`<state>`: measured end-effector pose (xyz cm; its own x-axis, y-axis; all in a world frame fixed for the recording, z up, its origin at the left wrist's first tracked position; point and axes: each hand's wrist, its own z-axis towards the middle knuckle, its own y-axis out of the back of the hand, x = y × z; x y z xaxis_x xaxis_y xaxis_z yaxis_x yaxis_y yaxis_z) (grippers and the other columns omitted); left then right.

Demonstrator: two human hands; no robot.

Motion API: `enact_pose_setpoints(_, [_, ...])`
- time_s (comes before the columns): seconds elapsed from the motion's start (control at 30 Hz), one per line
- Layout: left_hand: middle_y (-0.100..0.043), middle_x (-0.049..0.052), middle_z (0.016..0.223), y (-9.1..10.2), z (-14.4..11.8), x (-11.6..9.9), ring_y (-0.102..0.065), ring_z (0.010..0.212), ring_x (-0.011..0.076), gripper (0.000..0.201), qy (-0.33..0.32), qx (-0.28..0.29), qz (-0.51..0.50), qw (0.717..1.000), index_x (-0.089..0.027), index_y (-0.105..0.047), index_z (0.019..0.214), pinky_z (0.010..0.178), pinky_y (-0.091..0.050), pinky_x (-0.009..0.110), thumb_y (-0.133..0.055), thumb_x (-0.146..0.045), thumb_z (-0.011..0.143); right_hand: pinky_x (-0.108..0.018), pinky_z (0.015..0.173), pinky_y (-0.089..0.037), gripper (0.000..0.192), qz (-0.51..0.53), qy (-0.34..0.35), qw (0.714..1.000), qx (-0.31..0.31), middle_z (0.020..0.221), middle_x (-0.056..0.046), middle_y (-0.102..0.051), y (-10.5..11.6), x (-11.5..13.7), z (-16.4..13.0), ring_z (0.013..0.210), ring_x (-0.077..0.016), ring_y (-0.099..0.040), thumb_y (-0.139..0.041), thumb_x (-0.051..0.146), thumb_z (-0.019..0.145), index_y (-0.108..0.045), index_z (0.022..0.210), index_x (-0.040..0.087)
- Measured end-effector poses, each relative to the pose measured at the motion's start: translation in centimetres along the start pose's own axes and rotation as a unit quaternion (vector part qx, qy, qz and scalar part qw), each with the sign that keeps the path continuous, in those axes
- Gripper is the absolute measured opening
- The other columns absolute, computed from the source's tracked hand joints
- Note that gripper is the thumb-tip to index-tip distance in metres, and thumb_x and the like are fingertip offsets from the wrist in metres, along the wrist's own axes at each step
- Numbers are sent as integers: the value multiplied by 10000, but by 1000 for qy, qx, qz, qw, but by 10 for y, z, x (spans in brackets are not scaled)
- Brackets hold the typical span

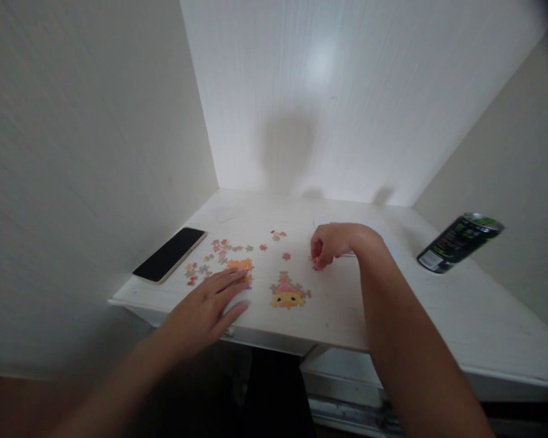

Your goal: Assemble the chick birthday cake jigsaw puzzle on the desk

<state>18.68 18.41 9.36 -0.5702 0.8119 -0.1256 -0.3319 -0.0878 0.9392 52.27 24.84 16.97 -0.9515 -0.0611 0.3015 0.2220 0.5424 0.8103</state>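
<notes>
My left hand lies with fingers stretched out over an orange joined patch of jigsaw puzzle, covering part of it. My right hand is pinched, fingertips down at the tabletop, on a small puzzle piece that shows only in part. Between the hands sits a joined section of puzzle with a yellow face and dark eyes. Single pieces, one reddish, are scattered above it. Several loose pieces spread beyond my left hand.
A dark-screened phone rests at the table's left edge. A dark green drink can stands on the right. Behind my right hand, a pale sheet is partly hidden. White panels enclose the white table at the back and sides.
</notes>
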Motion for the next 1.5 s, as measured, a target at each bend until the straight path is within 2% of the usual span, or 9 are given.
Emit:
enact_pose_setpoints(0.1, [-473,80,1450,0,-2,2,-439,1337,255,409,4,-10,-10,1000,-235,-523,1348,1118,-389,487,-487,-349,957,-281,569,-465,268,-36,-96,994,30,699,-59,-714,-6,13,-1,654,-200,-656,-811,269,549,-746,790,172])
enact_pose_setpoints(0.17, [-457,78,1462,1,-2,2,-432,1343,255,415,9,-11,-17,1000,-241,-511,1359,1123,-384,481,-486,-343,957,-283,563,-466,207,-79,-124,989,23,682,-55,-707,-8,26,-1,634,-193,-651,-796,220,561,-739,753,170])
enact_pose_setpoints(0.43, [-468,43,1452,6,-9,2,-415,1350,240,413,12,-17,-16,1000,-284,-487,1374,1144,-349,484,-473,-302,961,-288,574,-464,178,-142,-119,982,24,782,-66,-718,-8,55,-9,666,-195,-647,-757,166,617,-752,795,174])
enact_pose_setpoints(0.63, [-457,56,1458,6,-10,2,-399,1360,240,415,-1,6,-26,1000,-258,-489,1372,1156,-333,478,-475,-302,960,-272,535,-424,166,-144,-42,988,34,756,-61,-705,-16,49,-1,615,-179,-620,-721,166,636,-725,802,163])
enact_pose_setpoints(0.77, [-466,64,1452,4,-10,1,-402,1359,244,418,-5,1,-34,999,-250,-491,1369,1152,-343,476,-487,-304,955,-253,555,-400,111,-75,132,988,-13,784,-47,-705,-18,47,5,650,-154,-598,-694,212,713,-706,817,174])
enact_pose_setpoints(0.87, [-483,73,1437,2,-11,0,-423,1347,250,411,-3,-14,-39,999,-245,-506,1356,1136,-371,469,-495,-305,950,-240,601,-412,144,-1,265,964,-28,821,-40,-710,-24,62,12,694,-138,-594,-643,264,790,-713,879,174])
enact_pose_setpoints(0.97, [-504,88,1415,1,-10,-2,-444,1331,261,393,3,-24,-38,999,-234,-532,1332,1122,-388,473,-497,-311,949,-234,632,-413,167,18,335,942,-13,819,-36,-717,-37,83,20,691,-123,-587,-606,244,819,-731,900,169])
enact_pose_setpoints(1.17, [-505,101,1409,2,-11,-4,-434,1336,269,378,9,-13,-30,999,-211,-550,1307,1124,-382,482,-488,-323,952,-215,559,-385,141,18,312,949,-29,770,-21,-697,-56,93,31,626,-105,-557,-626,220,771,-706,872,163])
enact_pose_setpoints(1.5, [-510,105,1408,0,-13,-4,-430,1341,264,363,6,-22,-30,999,-204,-555,1291,1124,-384,481,-483,-312,952,-228,590,-403,145,-9,279,960,-25,789,-34,-709,-55,93,29,645,-116,-571,-621,253,772,-710,854,173])
